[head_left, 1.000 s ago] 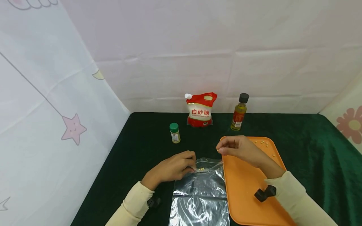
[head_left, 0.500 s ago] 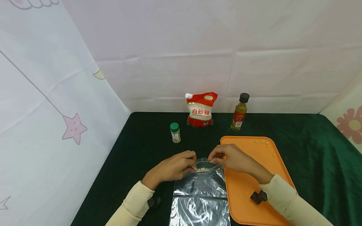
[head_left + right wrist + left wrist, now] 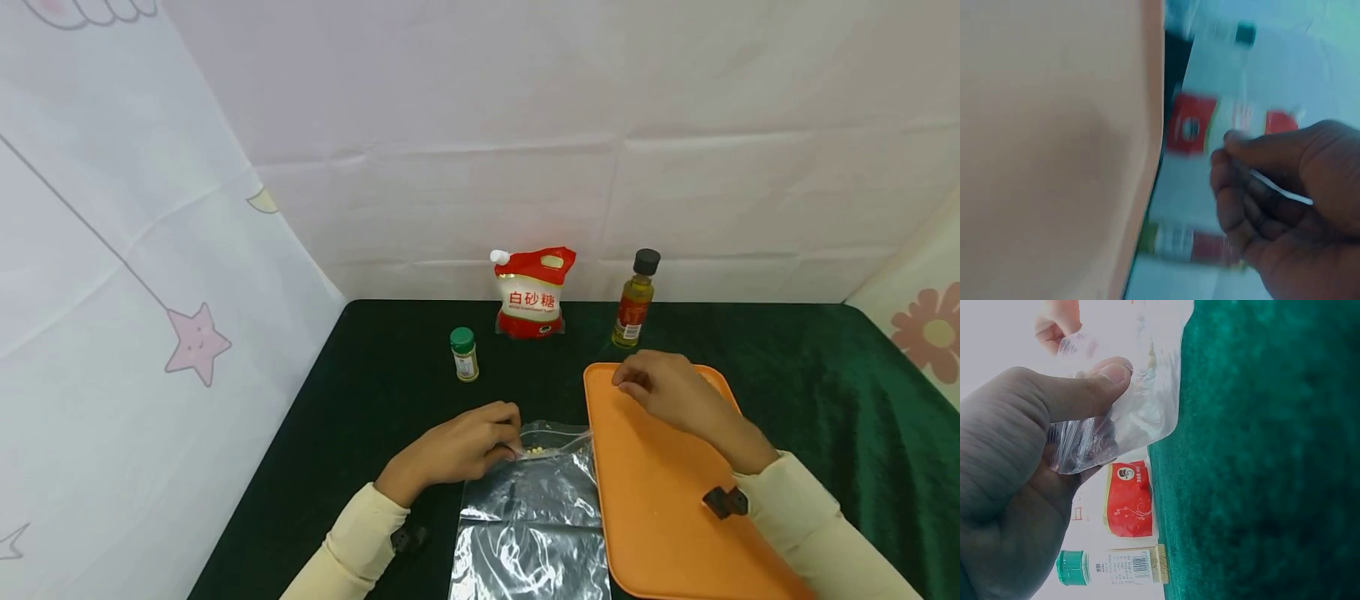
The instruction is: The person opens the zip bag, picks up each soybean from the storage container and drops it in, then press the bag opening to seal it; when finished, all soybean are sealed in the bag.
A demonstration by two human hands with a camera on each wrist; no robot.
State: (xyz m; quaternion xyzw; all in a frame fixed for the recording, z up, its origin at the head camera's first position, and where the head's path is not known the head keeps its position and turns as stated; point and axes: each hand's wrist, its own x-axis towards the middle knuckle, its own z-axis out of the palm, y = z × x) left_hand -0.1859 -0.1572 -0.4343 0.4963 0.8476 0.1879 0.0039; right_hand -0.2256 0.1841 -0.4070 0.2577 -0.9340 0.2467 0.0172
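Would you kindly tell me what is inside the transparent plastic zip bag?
The transparent plastic zip bag holds a few small, pale-yellow pieces near its mouth. The bare left hand pinches its left edge, hiding that corner; glare hides whether more lie deeper.

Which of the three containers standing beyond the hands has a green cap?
The small jar, leftmost and nearest the left hand; the red-and-white pouch has a white cap, the tall bottle a black one.
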